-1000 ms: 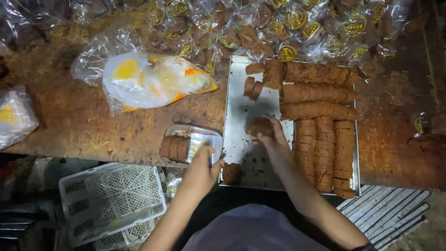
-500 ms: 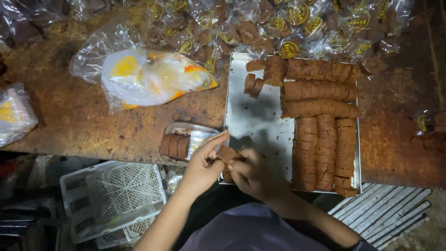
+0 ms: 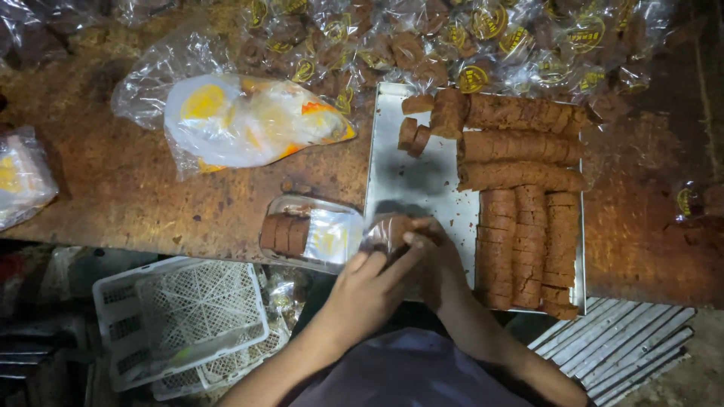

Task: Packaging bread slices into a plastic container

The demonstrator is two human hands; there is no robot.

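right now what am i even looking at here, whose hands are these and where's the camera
The camera sits on a person's head, looking straight down, so both bare hands are that person's own. The left hand and right hand meet over a clear plastic packet that is part-filled with round brown biscuits, and they hold a few more at its open end. Beside them a flat metal tray carries long rows of brown biscuits. Sealed clear packets lie piled along the far edge of the worn brown table.
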